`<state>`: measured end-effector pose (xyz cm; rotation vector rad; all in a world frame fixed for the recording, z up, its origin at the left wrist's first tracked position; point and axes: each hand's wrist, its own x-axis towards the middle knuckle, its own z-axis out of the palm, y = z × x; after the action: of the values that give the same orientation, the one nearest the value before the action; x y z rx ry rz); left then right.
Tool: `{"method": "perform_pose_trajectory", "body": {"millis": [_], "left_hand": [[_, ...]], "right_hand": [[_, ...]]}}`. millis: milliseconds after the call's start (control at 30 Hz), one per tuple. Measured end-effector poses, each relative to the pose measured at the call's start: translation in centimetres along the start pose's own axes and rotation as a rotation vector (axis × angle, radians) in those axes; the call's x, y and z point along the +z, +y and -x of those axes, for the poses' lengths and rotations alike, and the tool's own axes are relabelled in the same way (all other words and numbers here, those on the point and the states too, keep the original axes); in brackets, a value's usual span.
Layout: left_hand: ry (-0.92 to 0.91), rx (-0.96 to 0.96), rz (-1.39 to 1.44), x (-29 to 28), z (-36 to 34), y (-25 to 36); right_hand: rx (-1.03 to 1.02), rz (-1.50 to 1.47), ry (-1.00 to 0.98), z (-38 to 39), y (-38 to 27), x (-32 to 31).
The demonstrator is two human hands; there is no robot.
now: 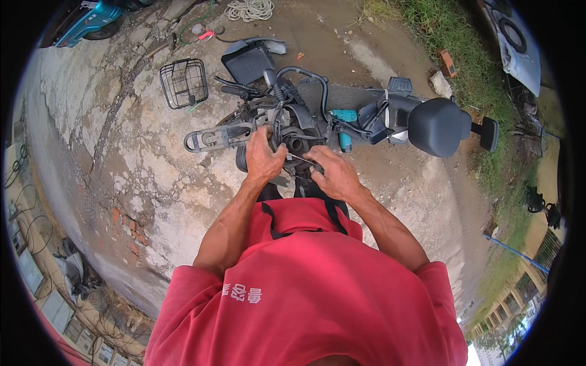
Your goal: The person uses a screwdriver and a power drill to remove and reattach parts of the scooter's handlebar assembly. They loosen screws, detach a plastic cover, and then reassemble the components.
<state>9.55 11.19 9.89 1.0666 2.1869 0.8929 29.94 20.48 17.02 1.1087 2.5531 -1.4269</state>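
Before me stands a partly stripped electric scooter (298,125), its front end opened up with bare parts and wiring showing. My right hand (334,173) is closed around a screwdriver (300,158), whose thin metal shaft points left into the front end. Most of its handle is hidden by my fingers. My left hand (265,157) grips the scooter's front end, fingers over a grey part and thumb near the shaft's tip. What the tip touches is too small to tell. A teal cordless drill (345,116) rests on the scooter's footboard, right of my hands.
A black wire basket (184,83) lies on the cracked ground at the left, near a dark panel (248,61). The scooter's black seat (434,127) is at the right. Farther off are coiled rope (249,10), a brick (447,63) and a teal vehicle (82,24).
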Motion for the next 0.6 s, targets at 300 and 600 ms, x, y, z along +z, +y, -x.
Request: {"method": "perform_pose_trajectory", "body": {"millis": [300, 600], "left_hand": [[-0.078, -0.021, -0.052, 0.7, -0.5, 0.4], [-0.07, -0.119, -0.056, 1.8, -0.2, -0.1]], "right_hand": [[0.797, -1.294, 0.585, 2.8, 15.4, -1.7], [1.013, -0.932, 0.479, -2.5, 42.7, 0.9]]}}
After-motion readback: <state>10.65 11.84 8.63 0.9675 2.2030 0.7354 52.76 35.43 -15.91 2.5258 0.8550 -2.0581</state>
